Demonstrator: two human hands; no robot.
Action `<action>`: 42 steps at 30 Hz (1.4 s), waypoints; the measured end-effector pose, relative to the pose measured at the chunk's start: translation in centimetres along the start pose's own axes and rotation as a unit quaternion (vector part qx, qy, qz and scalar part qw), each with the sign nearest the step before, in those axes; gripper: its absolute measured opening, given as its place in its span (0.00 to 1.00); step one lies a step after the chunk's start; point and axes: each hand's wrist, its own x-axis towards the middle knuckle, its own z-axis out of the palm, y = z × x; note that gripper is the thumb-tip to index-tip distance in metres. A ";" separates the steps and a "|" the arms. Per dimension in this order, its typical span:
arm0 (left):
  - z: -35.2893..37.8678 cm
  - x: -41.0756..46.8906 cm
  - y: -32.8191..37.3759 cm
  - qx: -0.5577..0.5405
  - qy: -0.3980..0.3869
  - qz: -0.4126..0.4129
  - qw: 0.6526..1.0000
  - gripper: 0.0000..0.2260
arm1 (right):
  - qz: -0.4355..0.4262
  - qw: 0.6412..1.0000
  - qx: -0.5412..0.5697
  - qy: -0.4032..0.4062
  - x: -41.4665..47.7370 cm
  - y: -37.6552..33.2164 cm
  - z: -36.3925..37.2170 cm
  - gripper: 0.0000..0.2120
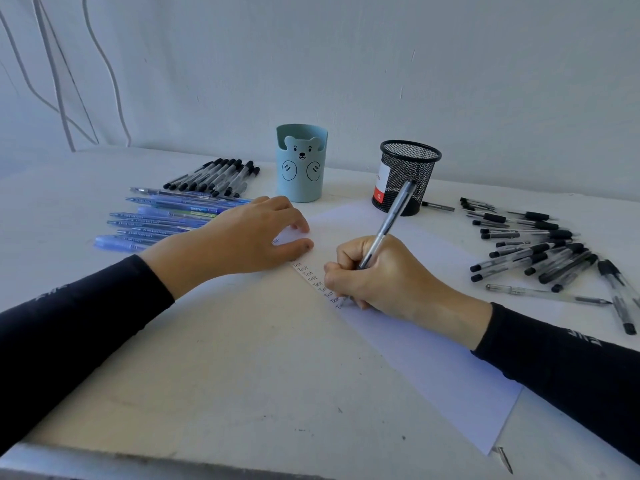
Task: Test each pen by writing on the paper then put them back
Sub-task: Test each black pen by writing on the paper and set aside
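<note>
The right hand (391,278) has its fingers curled round the clear plastic pen (389,223), tip at the left edge of the white paper sheet (433,368) on the counter (214,375). The left hand (242,240), fingers extended, presses the sheet. Apply light, even pressure; complete 1 word.

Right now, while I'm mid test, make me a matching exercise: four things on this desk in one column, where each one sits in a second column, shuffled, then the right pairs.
Column A
1. bear cup
2. mesh cup
3. blue pens
4. clear pen

Column B
a. gripped in the right hand, tip down on the paper
b. lying in a row, left of the left hand
c. upright, just beyond the left hand
d. upright, on the far side of the right hand

Pairs: 1-c, 2-d, 3-b, 4-a
</note>
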 end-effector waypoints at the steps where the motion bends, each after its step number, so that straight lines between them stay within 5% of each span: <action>1: 0.0 0.0 0.0 0.000 0.000 0.000 1.000 0.24 | -0.001 1.000 -0.001 0.000 0.0 0.0 0.0 0.23; 42: 0.0 -0.1 0.0 -0.007 -0.008 -0.002 1.000 0.25 | -0.020 0.998 -0.051 0.017 0.6 -0.9 -2.4 0.25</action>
